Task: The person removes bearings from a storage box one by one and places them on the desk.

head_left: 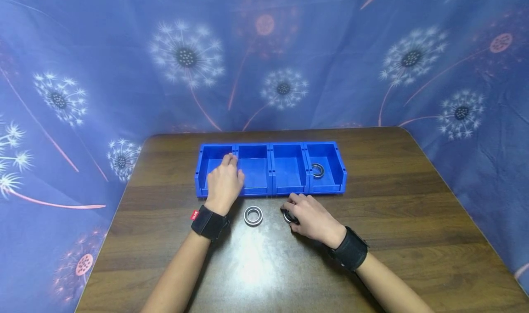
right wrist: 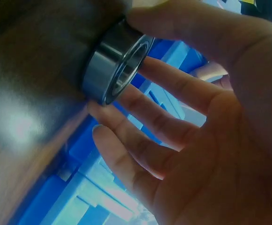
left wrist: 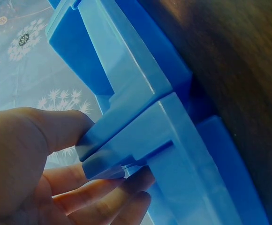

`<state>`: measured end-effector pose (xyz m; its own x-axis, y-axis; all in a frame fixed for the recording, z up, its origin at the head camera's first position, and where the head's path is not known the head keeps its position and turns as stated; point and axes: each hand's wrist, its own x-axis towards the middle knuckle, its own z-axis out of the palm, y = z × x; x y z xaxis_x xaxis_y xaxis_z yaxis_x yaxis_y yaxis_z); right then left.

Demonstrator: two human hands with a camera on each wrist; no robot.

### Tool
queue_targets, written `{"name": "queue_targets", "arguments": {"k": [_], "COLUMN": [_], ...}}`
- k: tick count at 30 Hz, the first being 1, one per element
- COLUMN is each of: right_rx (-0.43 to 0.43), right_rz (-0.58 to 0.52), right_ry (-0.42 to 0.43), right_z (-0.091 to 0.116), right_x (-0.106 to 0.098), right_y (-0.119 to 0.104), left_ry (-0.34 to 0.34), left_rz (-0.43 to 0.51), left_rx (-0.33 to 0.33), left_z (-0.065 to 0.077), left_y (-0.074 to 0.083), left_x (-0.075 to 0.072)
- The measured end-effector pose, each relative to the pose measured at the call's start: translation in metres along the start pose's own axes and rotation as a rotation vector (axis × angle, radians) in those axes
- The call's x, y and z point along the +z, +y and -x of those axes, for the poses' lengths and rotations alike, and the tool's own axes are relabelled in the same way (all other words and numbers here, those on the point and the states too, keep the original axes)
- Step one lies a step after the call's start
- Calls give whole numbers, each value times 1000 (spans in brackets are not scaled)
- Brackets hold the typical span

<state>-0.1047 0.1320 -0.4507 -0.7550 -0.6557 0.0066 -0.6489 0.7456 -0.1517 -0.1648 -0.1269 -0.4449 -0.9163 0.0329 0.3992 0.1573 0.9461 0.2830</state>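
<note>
My left hand (head_left: 224, 180) grips the divider between the two leftmost bins of the blue bin row (head_left: 270, 166). In the left wrist view, the thumb (left wrist: 65, 129) lies on one side of the doubled blue wall (left wrist: 136, 126) and the fingers curl on the other. In front of the third bin, my right hand (head_left: 315, 218) holds a metal ball bearing (right wrist: 101, 70) between thumb and fingers, at the tabletop. Another bearing (head_left: 245, 216) lies flat on the table between the hands. A dark-faced bearing (head_left: 322, 171) sits inside the rightmost bin.
The bins stand side by side on a brown wood-grain table (head_left: 392, 175), their low fronts facing me. Behind the table hangs a blue cloth (head_left: 330, 42) printed with dandelions. Black bands (head_left: 350, 248) wrap both wrists. Light glares off the near tabletop.
</note>
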Motion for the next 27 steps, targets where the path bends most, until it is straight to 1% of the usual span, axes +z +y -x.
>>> {"name": "queue_targets", "arguments": {"k": [2,4,7,9,11,12,15,19,23,27], "right_rx": [14,52,126,187,226,243,281,343,404,439], "right_rz": [-31,-74,-99,-93,-86,-94,-146,-168,-166,-175], "right_ry": [8,45,159,211,238,238,216,119,19,-5], "right_z": [1,2,3,3,1,-2,-13,-30,-40,-45], "right_x": [-7,-18,-41,-54,-62,-63,-59,-41,-22,-15], "right_y": [4,11,30,44,58,65,85,104,113,114], "left_ry": [-5,-5,-3,-6,-9,-12,-14,-10,-3,12], "left_rz": [1,2,3,5,6,6,3,5,8,5], "left_rx": [-5,-6,-8,-9,-10,-11,-12,-15,-9,-3], "left_z": [0,0,0,-1,-1,-2,-2,-2,-1,-1], "left_y": [0,-1,-1,-1,-1,0,-1,-1,-1,-1], "left_x": [0,0,0,-1,0,0,0,1,3,2]}}
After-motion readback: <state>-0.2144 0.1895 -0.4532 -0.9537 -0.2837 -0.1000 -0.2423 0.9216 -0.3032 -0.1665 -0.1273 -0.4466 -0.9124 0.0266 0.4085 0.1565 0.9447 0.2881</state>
